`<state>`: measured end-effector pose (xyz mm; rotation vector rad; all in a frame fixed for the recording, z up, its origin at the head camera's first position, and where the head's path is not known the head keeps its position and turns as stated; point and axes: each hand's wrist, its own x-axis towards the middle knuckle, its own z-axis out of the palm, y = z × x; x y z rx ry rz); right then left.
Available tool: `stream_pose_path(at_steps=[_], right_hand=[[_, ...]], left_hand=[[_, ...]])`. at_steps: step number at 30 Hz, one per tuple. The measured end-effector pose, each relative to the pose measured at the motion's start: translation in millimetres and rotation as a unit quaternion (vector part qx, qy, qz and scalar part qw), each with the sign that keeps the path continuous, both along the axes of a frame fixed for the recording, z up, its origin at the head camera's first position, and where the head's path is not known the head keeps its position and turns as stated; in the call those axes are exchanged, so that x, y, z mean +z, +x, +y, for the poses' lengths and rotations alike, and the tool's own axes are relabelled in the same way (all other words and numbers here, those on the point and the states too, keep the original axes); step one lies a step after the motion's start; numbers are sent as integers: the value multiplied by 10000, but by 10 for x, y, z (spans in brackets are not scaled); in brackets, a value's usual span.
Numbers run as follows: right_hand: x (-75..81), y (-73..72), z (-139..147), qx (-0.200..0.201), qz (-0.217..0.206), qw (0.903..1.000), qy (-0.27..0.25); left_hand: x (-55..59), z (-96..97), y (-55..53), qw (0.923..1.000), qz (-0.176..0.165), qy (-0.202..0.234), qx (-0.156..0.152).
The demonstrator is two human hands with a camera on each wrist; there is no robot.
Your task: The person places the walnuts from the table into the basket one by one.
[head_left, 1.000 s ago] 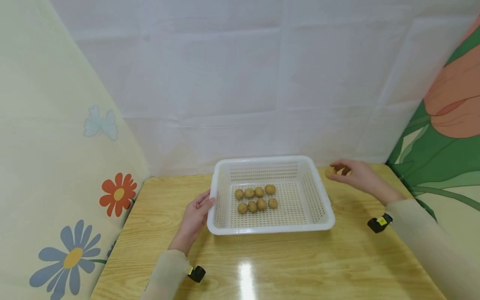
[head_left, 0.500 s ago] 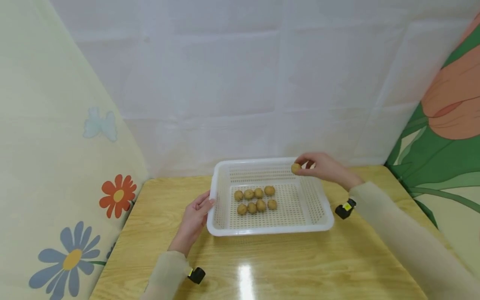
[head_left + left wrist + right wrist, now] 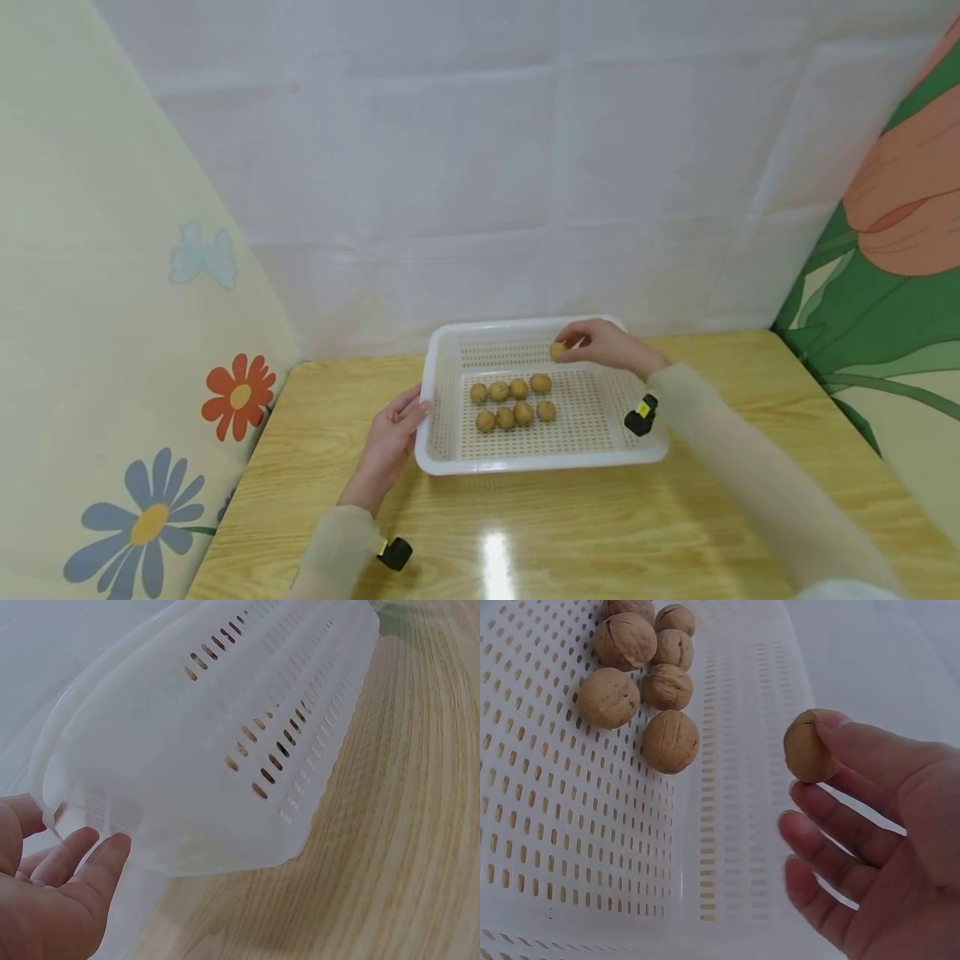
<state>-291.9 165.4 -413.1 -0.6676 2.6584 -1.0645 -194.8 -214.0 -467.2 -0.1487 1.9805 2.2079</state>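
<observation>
A white perforated plastic basket (image 3: 540, 463) sits on the table, with several walnuts (image 3: 522, 412) lined up in two rows on its floor. My left hand (image 3: 391, 437) grips the basket's left rim, thumb over the top and fingers beneath, as the left wrist view shows. Over the back part of the basket, my right hand (image 3: 603, 344) pinches one walnut (image 3: 808, 749) between thumb and fingertips. That walnut is held above the basket floor, apart from the rows. In the right wrist view the other fingers of the right hand are loosely bent.
The wooden table (image 3: 465, 533) runs under the basket and shows in front and at both sides. A white cloth backdrop (image 3: 450, 167) rises behind it. Panels with painted flowers stand at the left (image 3: 150, 525) and right.
My right hand has carried the walnut leftward, from beside the basket's right edge to over its inside. My left hand stays on the rim, and the walnut rows look unmoved.
</observation>
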Motion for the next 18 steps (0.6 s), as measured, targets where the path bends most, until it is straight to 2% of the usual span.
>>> stream_pose_path(at_steps=[6, 13, 18], right_hand=[[-158, -59, -18, 331, -199, 9979, 519], [-330, -78, -102, 332, -620, 9943, 798], [-406, -66, -169, 319, -767, 9910, 1049]], left_hand=[[-6, 2, -7, 10000, 0, 17, -15], [-7, 2, -4, 10000, -34, 24, 45], [-14, 4, -2, 10000, -23, 16, 91]])
